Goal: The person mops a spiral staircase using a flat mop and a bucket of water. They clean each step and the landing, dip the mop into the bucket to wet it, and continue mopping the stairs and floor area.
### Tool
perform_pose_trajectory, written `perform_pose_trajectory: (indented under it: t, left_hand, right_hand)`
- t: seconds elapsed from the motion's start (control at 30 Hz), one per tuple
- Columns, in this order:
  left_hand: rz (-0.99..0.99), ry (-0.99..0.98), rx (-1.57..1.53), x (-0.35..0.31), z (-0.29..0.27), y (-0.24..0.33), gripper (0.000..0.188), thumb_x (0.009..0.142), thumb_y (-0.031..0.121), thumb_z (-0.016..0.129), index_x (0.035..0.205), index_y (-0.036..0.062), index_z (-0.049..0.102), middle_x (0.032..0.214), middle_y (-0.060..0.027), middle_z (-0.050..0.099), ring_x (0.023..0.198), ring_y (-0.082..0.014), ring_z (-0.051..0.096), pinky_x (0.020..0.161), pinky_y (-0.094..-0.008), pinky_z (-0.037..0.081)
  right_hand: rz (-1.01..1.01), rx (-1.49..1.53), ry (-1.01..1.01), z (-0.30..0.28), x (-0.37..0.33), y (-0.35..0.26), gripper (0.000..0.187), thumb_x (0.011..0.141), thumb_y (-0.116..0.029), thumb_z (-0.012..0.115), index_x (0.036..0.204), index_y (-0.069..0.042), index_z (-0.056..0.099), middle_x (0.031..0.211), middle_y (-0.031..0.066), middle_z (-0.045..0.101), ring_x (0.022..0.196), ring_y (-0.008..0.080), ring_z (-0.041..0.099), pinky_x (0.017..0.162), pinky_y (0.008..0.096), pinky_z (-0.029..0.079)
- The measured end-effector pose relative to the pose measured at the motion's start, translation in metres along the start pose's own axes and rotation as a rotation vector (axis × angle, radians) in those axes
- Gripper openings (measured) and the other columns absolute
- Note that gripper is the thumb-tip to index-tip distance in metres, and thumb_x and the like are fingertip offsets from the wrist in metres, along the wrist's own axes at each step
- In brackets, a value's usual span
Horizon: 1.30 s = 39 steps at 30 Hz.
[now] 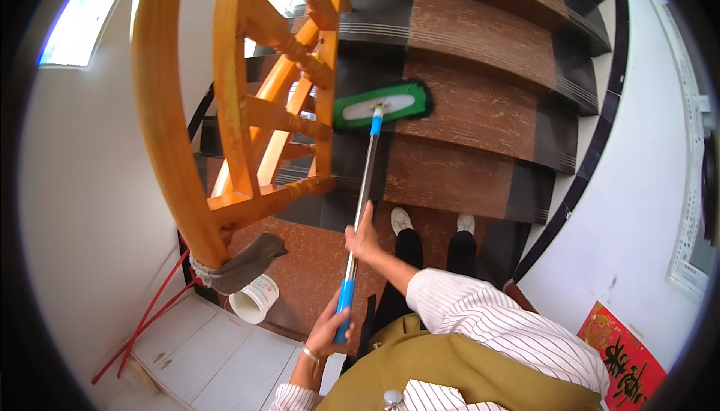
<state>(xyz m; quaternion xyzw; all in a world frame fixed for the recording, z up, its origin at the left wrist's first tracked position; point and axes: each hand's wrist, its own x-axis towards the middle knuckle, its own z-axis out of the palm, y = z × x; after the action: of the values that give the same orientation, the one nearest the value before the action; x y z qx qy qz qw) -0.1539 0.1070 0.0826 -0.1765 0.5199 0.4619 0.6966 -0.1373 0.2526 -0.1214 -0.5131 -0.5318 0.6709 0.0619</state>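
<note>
A flat mop (pixel 365 178) with a silver pole, blue grips and a green head reaches forward from my body. My left hand (pixel 328 327), with a bracelet at its wrist, is wrapped round the blue grip at the pole's near end. Further up, my right hand (pixel 364 240) holds the bare metal part, its thumb pointing along the pole. The mop head (pixel 382 106) lies across a stair tread, its left end against the wooden banister post and its dark fringe spread on the step. Brown and black stone stairs (pixel 472 122) rise ahead of my feet.
An orange wooden banister (pixel 161 111) stands at the left, with a grey cloth (pixel 244 262) draped at its foot. Near it are a white bucket (pixel 255 298) and red poles (pixel 150 319). White walls flank the stairs; a red paper (pixel 622 355) is at lower right.
</note>
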Motion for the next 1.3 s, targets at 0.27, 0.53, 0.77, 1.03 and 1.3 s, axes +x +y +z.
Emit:
perform_pose_trajectory:
  t: [0.27, 0.53, 0.77, 1.03, 1.3]
  left_hand:
    - [-0.012, 0.034, 0.048, 0.025, 0.089, 0.014, 0.065, 0.092, 0.013, 0.049, 0.145, 0.0232, 0.012, 0.07, -0.0061, 0.048, 0.055, -0.0147, 0.048, 0.049, -0.0298, 0.043]
    - [-0.101, -0.104, 0.315, 0.096, 0.225, -0.016, 0.069, 0.092, 0.016, 0.051, 0.145, 0.022, 0.008, 0.071, -0.0055, 0.049, 0.057, -0.0135, 0.05, 0.049, -0.0285, 0.046]
    - [-0.242, -0.246, 0.311, 0.167, 0.378, -0.087, 0.068, 0.092, 0.016, 0.052, 0.144, 0.0283, 0.01, 0.07, -0.0044, 0.049, 0.056, -0.0139, 0.05, 0.046, -0.0299, 0.045]
    - [-0.256, -0.198, 0.348, 0.173, 0.482, -0.173, 0.072, 0.091, 0.015, 0.052, 0.143, 0.031, 0.006, 0.071, -0.0045, 0.049, 0.056, -0.0147, 0.051, 0.046, -0.0318, 0.046]
    - [-0.277, -0.231, 0.654, 0.134, 0.473, -0.187, 0.07, 0.089, 0.013, 0.055, 0.144, 0.0234, 0.013, 0.076, -0.0054, 0.051, 0.06, -0.0127, 0.051, 0.05, -0.0302, 0.047]
  right_hand:
    - [0.108, 0.348, -0.126, -0.079, 0.005, -0.045, 0.084, 0.083, -0.011, 0.05, 0.143, -0.004, -0.009, 0.089, 0.0189, 0.056, 0.052, 0.0161, 0.053, 0.047, 0.0299, 0.046]
    - [0.065, 0.482, 0.175, -0.264, 0.011, -0.031, 0.081, 0.082, -0.009, 0.053, 0.144, -0.005, 0.001, 0.078, 0.0087, 0.054, 0.051, 0.0116, 0.052, 0.045, 0.0254, 0.045]
    - [0.143, 0.383, 0.354, -0.471, -0.001, 0.007, 0.082, 0.081, -0.009, 0.053, 0.145, -0.005, 0.003, 0.077, 0.0098, 0.056, 0.053, 0.0129, 0.052, 0.047, 0.0274, 0.046]
    - [0.109, 0.498, 0.327, -0.582, -0.05, 0.043, 0.078, 0.082, -0.007, 0.053, 0.145, -0.005, 0.008, 0.069, 0.0054, 0.054, 0.052, 0.0114, 0.05, 0.049, 0.0263, 0.045]
    - [0.024, 0.755, 0.391, -0.564, -0.106, 0.081, 0.085, 0.079, -0.006, 0.053, 0.144, -0.004, -0.001, 0.064, 0.0057, 0.052, 0.047, 0.0121, 0.048, 0.044, 0.0264, 0.044]
